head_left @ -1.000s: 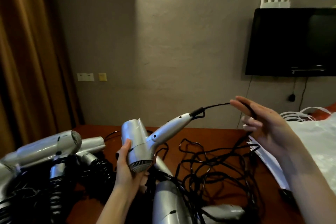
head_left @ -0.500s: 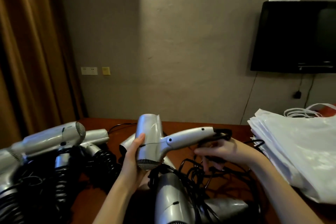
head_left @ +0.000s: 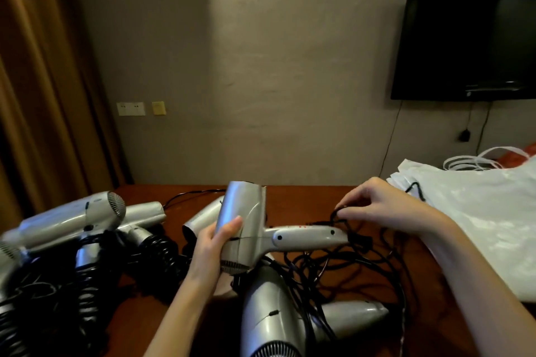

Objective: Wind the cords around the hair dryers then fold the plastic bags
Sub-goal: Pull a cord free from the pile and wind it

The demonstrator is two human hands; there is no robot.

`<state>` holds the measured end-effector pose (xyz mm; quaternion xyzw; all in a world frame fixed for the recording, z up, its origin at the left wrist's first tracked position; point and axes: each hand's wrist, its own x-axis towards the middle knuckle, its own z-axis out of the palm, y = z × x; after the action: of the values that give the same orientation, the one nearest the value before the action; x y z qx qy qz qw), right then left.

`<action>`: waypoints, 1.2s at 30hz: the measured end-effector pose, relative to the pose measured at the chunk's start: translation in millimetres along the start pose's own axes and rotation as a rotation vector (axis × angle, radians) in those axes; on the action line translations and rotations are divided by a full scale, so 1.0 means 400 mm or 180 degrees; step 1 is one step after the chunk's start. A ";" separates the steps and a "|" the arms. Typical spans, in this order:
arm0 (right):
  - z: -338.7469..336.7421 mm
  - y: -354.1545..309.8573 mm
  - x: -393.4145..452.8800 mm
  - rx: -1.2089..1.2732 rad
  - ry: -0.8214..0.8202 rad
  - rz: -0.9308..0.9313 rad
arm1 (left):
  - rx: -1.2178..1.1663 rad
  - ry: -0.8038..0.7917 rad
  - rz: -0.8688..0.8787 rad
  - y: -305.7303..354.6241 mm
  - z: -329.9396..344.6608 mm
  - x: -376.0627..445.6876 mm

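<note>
My left hand (head_left: 216, 243) grips the barrel of a silver hair dryer (head_left: 249, 226) held above the table, its handle pointing right. My right hand (head_left: 380, 206) pinches the dryer's black cord (head_left: 338, 213) just above the handle's end. The rest of the cord falls into a loose black tangle (head_left: 342, 264) on the table below. A stack of white plastic bags (head_left: 475, 220) lies at the right.
Several silver hair dryers with wound cords (head_left: 78, 226) are piled at the left. Another dryer (head_left: 272, 316) lies in front of me among the loose cords. The brown table (head_left: 304, 194) meets a grey wall; a dark TV (head_left: 467, 43) hangs at upper right.
My right hand came down from holding the cord high to the handle's end, then rose slightly with the cord. The dryer's handle dropped to level.
</note>
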<state>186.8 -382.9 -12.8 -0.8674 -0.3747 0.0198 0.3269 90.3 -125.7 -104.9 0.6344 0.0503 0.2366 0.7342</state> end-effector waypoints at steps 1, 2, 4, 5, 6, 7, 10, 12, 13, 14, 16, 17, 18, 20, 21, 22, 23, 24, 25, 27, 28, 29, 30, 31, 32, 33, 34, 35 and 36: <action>-0.001 -0.012 -0.003 0.0149 0.0046 -0.0035 | -0.0039 0.0078 0.0002 -0.002 0.005 -0.001; -0.001 -0.023 -0.004 0.0289 0.0104 -0.0063 | -0.0111 0.0180 -0.0005 -0.005 0.006 0.000; 0.002 -0.038 -0.004 0.0506 0.0118 -0.0170 | -0.0302 0.0348 -0.0037 -0.004 0.002 0.002; 0.004 -0.039 -0.003 0.0554 0.0053 -0.0243 | -0.0396 0.0408 -0.0082 -0.004 -0.001 0.003; 0.007 -0.038 -0.001 0.0557 -0.0028 -0.0298 | -0.0482 0.0437 -0.0135 -0.004 -0.004 0.002; 0.008 -0.039 0.000 0.0559 -0.0119 -0.0352 | -0.0582 0.0476 -0.0192 -0.001 -0.005 0.000; 0.010 -0.032 -0.002 0.0872 -0.0452 -0.0414 | -0.0899 0.0505 -0.0320 0.001 -0.006 -0.005; 0.013 -0.025 -0.006 0.1116 -0.0639 -0.0353 | -0.1119 0.0466 -0.0340 0.006 -0.002 -0.008; 0.017 -0.016 -0.004 0.1236 -0.0684 -0.0286 | -0.1207 0.0405 -0.0350 0.008 -0.001 -0.010; 0.023 -0.011 -0.002 0.1375 -0.0703 -0.0200 | -0.1262 0.0320 -0.0356 0.010 -0.001 -0.011; 0.037 -0.004 0.003 0.1587 -0.0720 -0.0062 | -0.1322 0.0227 -0.0405 0.011 -0.002 -0.012; 0.042 0.001 0.007 0.1551 -0.0740 -0.0034 | -0.1352 0.0179 -0.0432 0.010 -0.003 -0.012; 0.046 0.003 0.008 0.1460 -0.0768 0.0000 | -0.1374 0.0119 -0.0456 0.012 -0.003 -0.013; 0.045 0.001 0.006 0.1264 -0.0838 0.0147 | -0.1416 0.0011 -0.0509 0.012 -0.002 -0.010; 0.042 0.005 0.005 0.1142 -0.0845 0.0256 | -0.1427 -0.0061 -0.0514 0.012 -0.001 -0.008; 0.039 0.007 0.000 0.1013 -0.0813 0.0366 | -0.1402 -0.0159 -0.0518 0.011 -0.004 -0.005; 0.036 0.011 -0.003 0.0833 -0.0742 0.0449 | -0.1336 -0.0240 -0.0526 0.010 -0.007 -0.003; 0.033 0.017 -0.006 0.0567 -0.0644 0.0484 | -0.1245 -0.0293 -0.0556 0.009 -0.011 -0.003; 0.030 0.031 -0.006 0.0229 -0.0530 0.0440 | -0.1143 -0.0348 -0.0585 0.007 -0.016 -0.002; 0.027 0.050 -0.001 -0.0240 -0.0300 0.0369 | -0.0949 -0.0343 -0.0600 0.013 -0.014 -0.009; 0.026 0.057 0.003 -0.0262 -0.0188 0.0339 | -0.0890 -0.0288 -0.0561 0.017 -0.009 -0.014; 0.022 0.060 0.007 -0.0158 -0.0102 0.0267 | -0.0846 -0.0260 -0.0499 0.017 -0.006 -0.016; 0.020 0.057 0.010 0.0031 -0.0028 0.0185 | -0.0801 -0.0243 -0.0433 0.019 -0.002 -0.018; 0.017 0.051 0.011 0.0254 0.0031 0.0093 | -0.0761 -0.0224 -0.0352 0.017 -0.003 -0.017; 0.014 0.039 0.009 0.0429 0.0095 0.0008 | -0.0703 -0.0200 -0.0267 0.018 -0.005 -0.016; 0.013 0.032 0.010 0.0516 0.0182 -0.0061 | -0.0595 -0.0195 -0.0155 0.018 -0.008 -0.013; 0.013 0.025 0.011 0.0512 0.0277 -0.0108 | -0.0441 -0.0177 -0.0031 0.018 -0.011 -0.011; 0.014 0.017 0.012 0.0427 0.0356 -0.0153 | -0.0278 -0.0148 0.0077 0.013 -0.014 -0.008; 0.018 0.008 0.014 0.0298 0.0380 -0.0195 | -0.0198 -0.0095 0.0145 0.011 -0.012 -0.008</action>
<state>190.7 -376.9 -19.0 -0.8389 -0.3795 -0.0245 0.3893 84.4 -122.5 -102.5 0.6157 0.0175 0.2452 0.7487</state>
